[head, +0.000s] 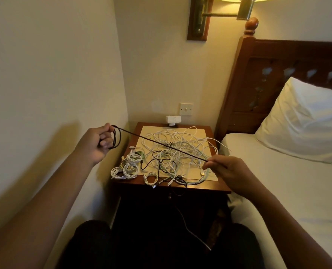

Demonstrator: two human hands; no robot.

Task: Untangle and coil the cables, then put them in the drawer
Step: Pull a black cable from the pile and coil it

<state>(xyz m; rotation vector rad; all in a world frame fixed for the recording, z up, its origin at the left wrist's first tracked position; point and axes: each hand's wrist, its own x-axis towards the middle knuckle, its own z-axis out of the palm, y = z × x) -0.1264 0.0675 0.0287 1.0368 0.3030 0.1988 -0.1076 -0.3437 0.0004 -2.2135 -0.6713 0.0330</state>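
The left hand is raised to the left of the bench, near the wall, with fingers curled around several finished loops of 1 black cable. From those loops the black cable runs in a straight, taut line, above the bench top, to the right hand. The right hand pinches the black cable between thumb and fingertips above the front right corner of the bench, and the remaining fingers are curled. Below this line, a loose tangle of white cables, with a few thin dark cables mixed in, covers the centre and right of the bench top. Coiled white cables lie grouped at the front left of the bench top, and 1 smaller coil lies at the front edge. 1 white cable end hangs down in front of the bench. The bench front below the top is in deep shadow, and no drawer can be made out there. A white adapter sits at the rear edge, below a wall switch. A bed with a pillow stands just beside the bench on the right.
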